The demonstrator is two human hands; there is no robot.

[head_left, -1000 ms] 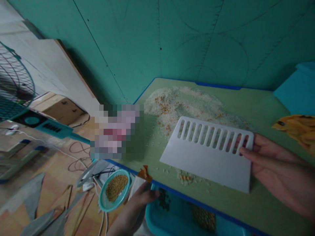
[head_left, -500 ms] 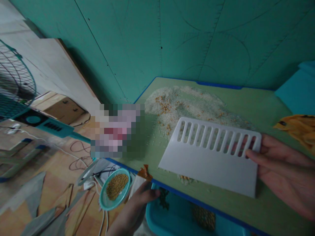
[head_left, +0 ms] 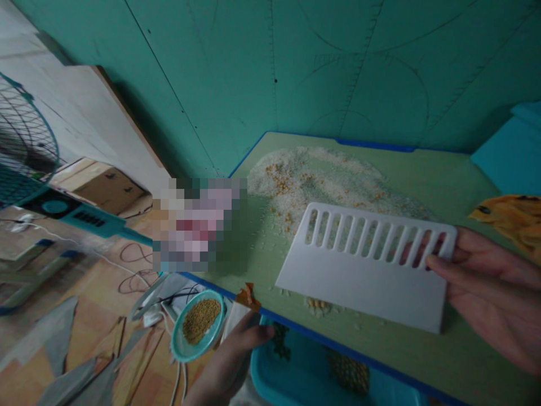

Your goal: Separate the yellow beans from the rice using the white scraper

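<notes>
Green tabletop [head_left: 422, 361] with a blue rim fills the right of my view, set against a teal wall [head_left: 296, 67]. Nearest me, below the table's near edge, my left hand [head_left: 230, 361] rests at the corner of a blue tub [head_left: 296, 378], thumb out toward its rim. Its fingers are hidden, so I cannot tell whether it grips. Left of it sits a small dish [head_left: 196, 324] of brown grain.

A little heap of grains [head_left: 319, 306] lies just inside the table edge, above the tub. My right hand [head_left: 490, 293] pinches the right end of a white slotted scraper [head_left: 363, 276], thumb on top and fingers behind the slots. The scraper's long edge stands just behind that heap.

Farther back, a wide spread of rice [head_left: 313, 180] mixed with yellow kernels lies unswept, so I judge most of the sweeping remains. Bare table lies between. A yellow cloth [head_left: 507, 217] crowds the right side, and the wall is close behind.
</notes>
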